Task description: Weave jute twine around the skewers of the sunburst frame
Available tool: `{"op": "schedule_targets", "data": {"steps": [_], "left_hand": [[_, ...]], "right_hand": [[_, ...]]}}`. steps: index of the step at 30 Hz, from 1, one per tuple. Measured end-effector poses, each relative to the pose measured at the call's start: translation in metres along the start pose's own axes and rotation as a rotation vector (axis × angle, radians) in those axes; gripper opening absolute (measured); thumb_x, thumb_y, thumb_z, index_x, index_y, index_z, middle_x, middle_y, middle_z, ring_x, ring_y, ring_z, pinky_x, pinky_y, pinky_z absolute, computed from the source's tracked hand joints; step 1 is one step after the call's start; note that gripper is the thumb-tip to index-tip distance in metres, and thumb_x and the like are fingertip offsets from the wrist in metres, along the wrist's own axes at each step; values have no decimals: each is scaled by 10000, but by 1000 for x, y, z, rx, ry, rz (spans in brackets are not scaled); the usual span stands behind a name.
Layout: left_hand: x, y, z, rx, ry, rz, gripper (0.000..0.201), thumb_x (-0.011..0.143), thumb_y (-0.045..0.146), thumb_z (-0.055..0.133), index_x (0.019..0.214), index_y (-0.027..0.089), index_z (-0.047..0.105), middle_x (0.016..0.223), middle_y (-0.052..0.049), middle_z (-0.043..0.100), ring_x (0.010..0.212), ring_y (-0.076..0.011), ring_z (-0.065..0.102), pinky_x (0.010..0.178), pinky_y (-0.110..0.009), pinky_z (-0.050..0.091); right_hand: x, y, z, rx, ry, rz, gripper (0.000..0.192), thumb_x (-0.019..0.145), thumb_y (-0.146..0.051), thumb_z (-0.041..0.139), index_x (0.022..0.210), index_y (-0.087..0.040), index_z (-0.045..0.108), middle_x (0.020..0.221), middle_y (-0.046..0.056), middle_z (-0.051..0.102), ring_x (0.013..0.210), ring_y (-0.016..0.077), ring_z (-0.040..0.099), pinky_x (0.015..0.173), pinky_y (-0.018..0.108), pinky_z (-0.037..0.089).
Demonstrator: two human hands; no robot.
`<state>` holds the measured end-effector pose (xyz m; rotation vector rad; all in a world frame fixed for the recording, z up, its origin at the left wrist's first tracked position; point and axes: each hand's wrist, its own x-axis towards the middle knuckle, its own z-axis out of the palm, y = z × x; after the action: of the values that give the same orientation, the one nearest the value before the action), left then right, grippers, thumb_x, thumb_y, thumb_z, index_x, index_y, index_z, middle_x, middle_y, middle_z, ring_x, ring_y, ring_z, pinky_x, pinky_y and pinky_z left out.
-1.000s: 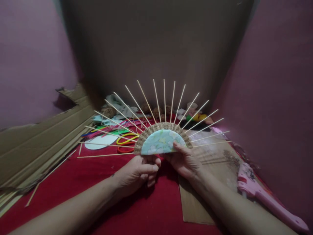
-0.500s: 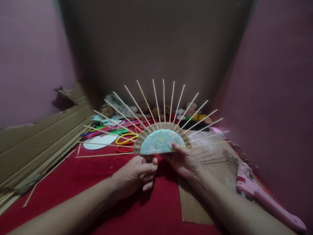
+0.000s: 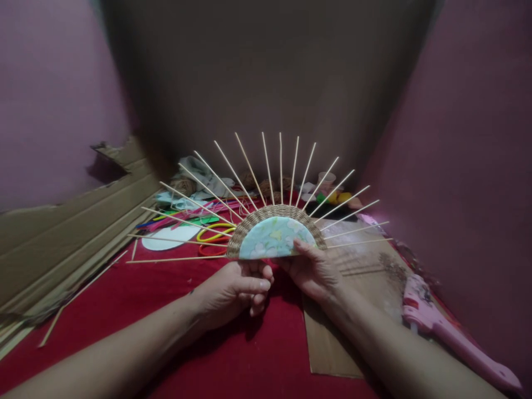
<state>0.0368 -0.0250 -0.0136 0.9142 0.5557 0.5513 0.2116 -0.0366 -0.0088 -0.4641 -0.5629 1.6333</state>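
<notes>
I hold a half-round craft piece [image 3: 272, 238] upright above a red cloth [image 3: 137, 299]. It has a pale floral paper face, a woven brown band along its curved edge, and several thin wooden sticks [image 3: 281, 166] fanning out from it. My left hand [image 3: 235, 291] is curled under its straight lower edge, fingers closed against it. My right hand [image 3: 313, 269] grips the lower right corner, thumb on the floral face.
A pink glue gun [image 3: 440, 330] lies at the right on a cardboard sheet [image 3: 353, 310]. Torn cardboard [image 3: 62, 238] leans at the left. Behind the piece lie coloured strips, a white disc [image 3: 166, 238], orange rings [image 3: 214, 235], twine balls and a small cup [image 3: 326, 180]. A loose stick [image 3: 81, 296] rests on the cloth.
The piece and both hands have stayed almost in place, shifting only slightly. My left fingers have curled a little differently under the lower edge.
</notes>
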Motion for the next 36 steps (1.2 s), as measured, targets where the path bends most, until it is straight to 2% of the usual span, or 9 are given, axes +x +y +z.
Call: {"op": "schedule_targets", "data": {"steps": [5,10,15,21,27,32,36], "left_hand": [[-1,0,1,-2,-11,1,197,671,129,704,815,134,569,612,19,521,460,-58,463,423,-193,373],[-1,2,4,-6,25,17,198,649,116,705,788,137,567,584,36,502,428,-42,407,423,-195,363],[0,3,5,10,-13,47,101,751,208,648,752,148,567,451,68,375,412,-65,369,449,-215,355],[1,3,6,44,24,60,180,749,264,655,683,122,566,576,24,481,427,-57,408,427,-218,356],[0,4,5,34,94,0,285,746,363,669,649,116,564,523,26,480,388,-48,371,408,-213,322],[-1,2,5,67,60,40,240,706,247,695,620,155,490,423,64,389,377,-52,334,401,-201,285],[-1,3,6,65,95,91,190,707,239,705,745,143,546,465,61,429,396,-50,350,413,-198,320]], "right_hand": [[0,1,-1,-2,27,1,429,672,-168,738,1079,-168,604,872,54,708,918,245,643,805,399,537],[1,1,-1,11,32,-7,302,712,-183,718,999,-161,629,923,67,709,876,217,640,783,373,544],[1,1,1,12,56,-6,284,712,-201,725,980,-169,637,934,62,701,883,207,627,794,364,537],[0,0,1,18,54,0,316,706,-200,730,1004,-159,636,931,72,704,895,215,628,780,361,543],[0,1,1,14,60,15,291,706,-209,733,977,-156,644,924,67,705,841,206,635,761,364,549],[0,2,0,0,47,-3,314,717,-213,722,1015,-176,633,930,65,697,859,213,625,768,376,541],[0,2,1,1,55,15,338,710,-219,727,1030,-166,632,910,70,700,850,221,632,782,383,534]]}}
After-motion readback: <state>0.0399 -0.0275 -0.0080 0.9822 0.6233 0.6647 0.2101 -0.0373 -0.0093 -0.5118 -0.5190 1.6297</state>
